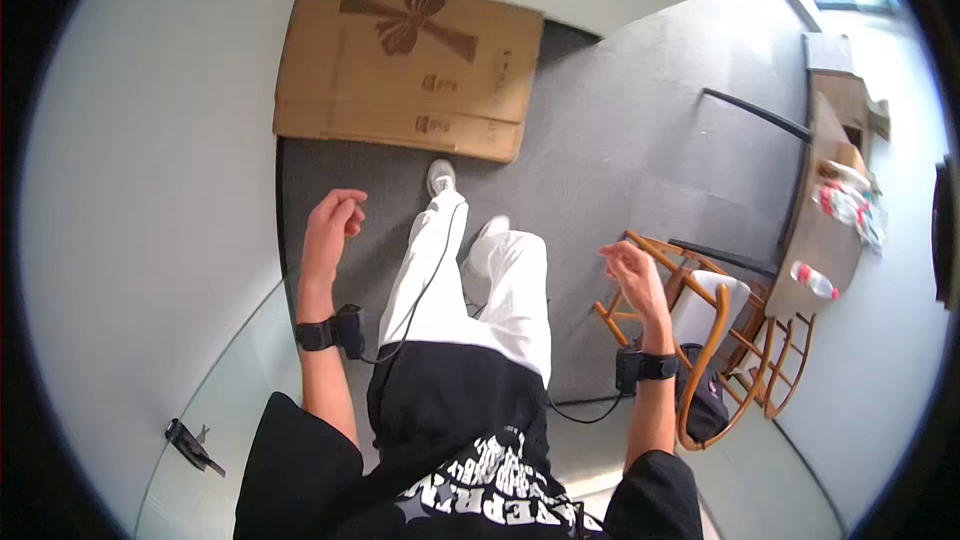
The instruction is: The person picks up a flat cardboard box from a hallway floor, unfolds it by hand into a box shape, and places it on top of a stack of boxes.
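I am standing on grey carpet, looking down at my white trousers and shoes. My left hand hangs in the air at my left side, its fingers loosely curled around nothing. My right hand is raised at my right side, also loosely curled and holding nothing, just left of a wooden chair. Each wrist wears a black strap with a small device, and a thin cable runs from each toward my waist.
A large flat cardboard box with a printed bow leans against the white wall ahead. At the right stands a wooden desk with plastic bottles and clutter. A dark bag sits on the chair. A glass panel with a black handle is at the lower left.
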A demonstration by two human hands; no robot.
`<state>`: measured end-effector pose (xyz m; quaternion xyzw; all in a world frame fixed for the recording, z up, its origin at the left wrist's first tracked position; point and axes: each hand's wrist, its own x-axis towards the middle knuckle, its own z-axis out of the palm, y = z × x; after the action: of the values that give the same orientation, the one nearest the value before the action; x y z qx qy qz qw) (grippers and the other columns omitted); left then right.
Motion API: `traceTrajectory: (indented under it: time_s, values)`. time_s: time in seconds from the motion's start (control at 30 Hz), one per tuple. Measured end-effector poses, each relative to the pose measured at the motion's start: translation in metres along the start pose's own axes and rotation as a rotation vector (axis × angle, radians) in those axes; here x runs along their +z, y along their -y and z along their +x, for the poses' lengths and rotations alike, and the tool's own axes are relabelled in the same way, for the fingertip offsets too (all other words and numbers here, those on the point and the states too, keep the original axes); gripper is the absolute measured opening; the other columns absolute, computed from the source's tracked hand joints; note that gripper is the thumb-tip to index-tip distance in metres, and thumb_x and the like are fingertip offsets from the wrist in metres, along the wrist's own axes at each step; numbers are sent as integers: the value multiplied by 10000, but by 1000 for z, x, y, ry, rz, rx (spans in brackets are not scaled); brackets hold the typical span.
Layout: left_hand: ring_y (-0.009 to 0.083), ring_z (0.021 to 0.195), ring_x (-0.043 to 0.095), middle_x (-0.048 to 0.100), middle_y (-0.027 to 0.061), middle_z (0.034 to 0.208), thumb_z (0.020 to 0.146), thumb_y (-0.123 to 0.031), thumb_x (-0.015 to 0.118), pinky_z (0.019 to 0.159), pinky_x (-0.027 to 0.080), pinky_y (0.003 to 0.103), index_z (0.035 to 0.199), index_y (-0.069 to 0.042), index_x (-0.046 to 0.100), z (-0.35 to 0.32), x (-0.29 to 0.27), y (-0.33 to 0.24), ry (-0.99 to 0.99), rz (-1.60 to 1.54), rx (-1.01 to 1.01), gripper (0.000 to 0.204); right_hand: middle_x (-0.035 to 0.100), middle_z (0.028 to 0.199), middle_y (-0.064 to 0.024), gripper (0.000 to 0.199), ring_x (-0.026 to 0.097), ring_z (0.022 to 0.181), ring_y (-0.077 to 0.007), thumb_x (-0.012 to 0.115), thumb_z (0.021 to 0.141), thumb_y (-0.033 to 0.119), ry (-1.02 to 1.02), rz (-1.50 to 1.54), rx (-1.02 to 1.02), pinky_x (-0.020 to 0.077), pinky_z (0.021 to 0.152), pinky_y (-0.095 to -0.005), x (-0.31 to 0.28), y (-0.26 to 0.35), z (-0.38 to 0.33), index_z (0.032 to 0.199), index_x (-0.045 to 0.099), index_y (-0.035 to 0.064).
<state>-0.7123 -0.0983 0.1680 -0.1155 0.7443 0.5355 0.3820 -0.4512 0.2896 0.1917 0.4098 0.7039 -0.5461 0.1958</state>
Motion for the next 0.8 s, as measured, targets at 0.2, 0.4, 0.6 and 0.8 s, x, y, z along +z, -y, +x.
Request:
traceTrajectory:
  time_s: [0.2,0.4,0.6,0.8]
  values:
    - [87,722,541,596,13,806,995,-151,472,702,455,236,1033,-24,656,79,86,6,37,-202,-121,227,688,911,-145,179,646,811,-240,569,920,87,193,-392,-243,514,738,-361,10,-56,229,1050,658,4]
    - [102,739,522,570,25,796,975,-77,450,711,432,248,1008,4,633,132,131,88,-213,-52,-202,203,692,1041,-170,344,657,960,-261,610,901,197,65,-127,-195,507,832,-335,103,-177,511,1157,603,-32]
    - [123,715,504,545,34,747,959,-70,443,714,423,266,963,-5,634,167,151,143,-297,-124,-350,203,570,1254,-263,794,573,1118,-376,764,757,458,-83,-198,74,461,962,-403,164,-292,665,1250,492,-101]
    - [111,721,523,565,35,762,976,-113,475,713,432,252,990,-5,639,173,130,151,-441,17,-336,198,352,1422,-288,1064,384,1326,-357,822,704,513,-363,117,129,353,1070,-395,242,-273,623,1402,297,-95]
